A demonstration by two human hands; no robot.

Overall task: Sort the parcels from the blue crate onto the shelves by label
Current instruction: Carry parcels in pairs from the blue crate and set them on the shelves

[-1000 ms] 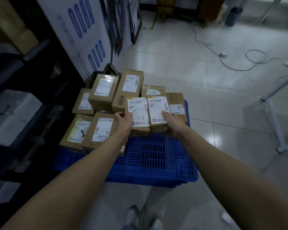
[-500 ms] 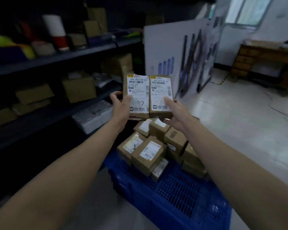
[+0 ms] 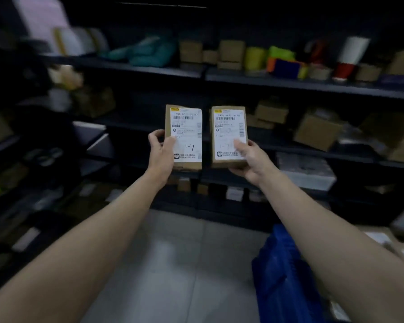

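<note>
I hold two small brown cardboard parcels upright side by side in front of the dark shelves (image 3: 289,83). My left hand (image 3: 160,155) grips the left parcel (image 3: 184,127) by its left edge; its white label bears a handwritten "1-7". My right hand (image 3: 252,162) grips the right parcel (image 3: 228,127) from below, with the thumb lying across its label, where a faint "1-7" shows. A narrow gap separates the two parcels. The blue crate (image 3: 280,271) stands on the floor at the lower right, partly behind my right forearm.
The dark shelving spans the whole view in several tiers. Brown boxes (image 3: 317,131), a white parcel (image 3: 306,171), green and orange items (image 3: 280,59) and a white-and-red roll (image 3: 350,57) lie on it. Pale tiled floor (image 3: 173,264) lies between me and the shelves.
I lifted both parcels out of the crate and turned left to face the shelves. The crate slid to the lower right of the view, and the parcels drew slightly apart.
</note>
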